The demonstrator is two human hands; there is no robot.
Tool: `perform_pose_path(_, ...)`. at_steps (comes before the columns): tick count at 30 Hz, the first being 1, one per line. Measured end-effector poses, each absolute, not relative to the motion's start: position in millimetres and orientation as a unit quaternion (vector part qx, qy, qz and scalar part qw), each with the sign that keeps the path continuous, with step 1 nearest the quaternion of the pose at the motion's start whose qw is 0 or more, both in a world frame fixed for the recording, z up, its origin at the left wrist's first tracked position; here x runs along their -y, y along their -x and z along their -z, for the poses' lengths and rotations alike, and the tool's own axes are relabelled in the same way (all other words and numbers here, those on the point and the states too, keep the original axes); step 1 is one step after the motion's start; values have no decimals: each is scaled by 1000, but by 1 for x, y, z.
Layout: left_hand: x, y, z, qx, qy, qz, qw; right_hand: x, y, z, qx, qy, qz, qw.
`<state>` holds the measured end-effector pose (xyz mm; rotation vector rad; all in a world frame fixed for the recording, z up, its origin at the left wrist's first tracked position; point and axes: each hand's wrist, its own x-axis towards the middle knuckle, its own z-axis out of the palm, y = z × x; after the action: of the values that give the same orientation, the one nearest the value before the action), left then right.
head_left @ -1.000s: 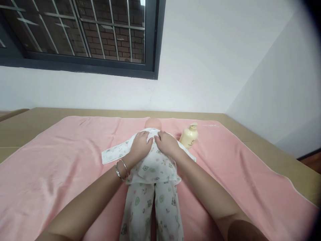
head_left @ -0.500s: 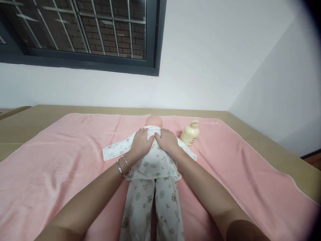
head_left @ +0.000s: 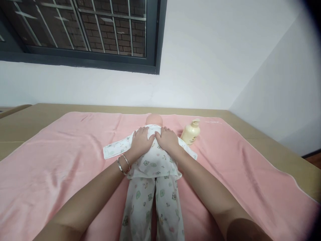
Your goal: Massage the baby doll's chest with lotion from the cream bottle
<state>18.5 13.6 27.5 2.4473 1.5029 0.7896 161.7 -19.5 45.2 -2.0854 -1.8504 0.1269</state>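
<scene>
A baby doll lies stretched out on a pink blanket, its bare head towards the wall. It wears a white top and white trousers, both printed with small green and grey figures. My left hand rests flat on the upper left of the doll's torso, fingers extended, two silver bangles on the wrist. On the upper right lies my right hand, also flat, its thumb tip close to the left one. The doll's sleeves spread out to both sides.
A cream pump bottle stands on the blanket beside the doll's right-hand sleeve. Under the blanket is a tan surface that reaches the white wall. A dark-framed window with bars is above on the left.
Both hands stay on the doll's torso with hardly any movement. The whole view has shifted very slightly.
</scene>
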Motion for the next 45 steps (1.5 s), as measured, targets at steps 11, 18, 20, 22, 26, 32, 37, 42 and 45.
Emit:
perform_pose_path(11, -2, -18, -34, -472, -836, -279, -12, 31, -151, -51, 692, 705, 24, 150)
perform_pose_path(18, 14, -21, -41, -409, -847, -340, -28, 67, -137, -71, 749, 658, 57, 61)
perform_pose_path(20, 11, -20, -40, -425, -834, -352, -2, 64, -143, -76, 750, 656, 26, 82)
perform_pose_path(22, 4, -18, -38, -463, -816, -346, 31, 54, -153, -76, 721, 683, -3, 118)
perform_pose_path(26, -13, -13, -35, -520, -794, -301, 95, 28, -171, -65, 657, 737, -58, 150)
perform_pose_path(32, -5, -14, -43, -530, -813, -235, 59, 21, -173, -55, 661, 734, -59, 145)
perform_pose_path(37, 24, -23, -50, -511, -834, -201, -55, 48, -154, -66, 725, 681, -2, 103)
perform_pose_path(42, 18, -22, -50, -454, -852, -261, -7, 60, -152, -78, 759, 640, -21, 121)
perform_pose_path(45, -2, -16, -43, -446, -812, -367, 85, 45, -160, -70, 715, 674, -64, 171)
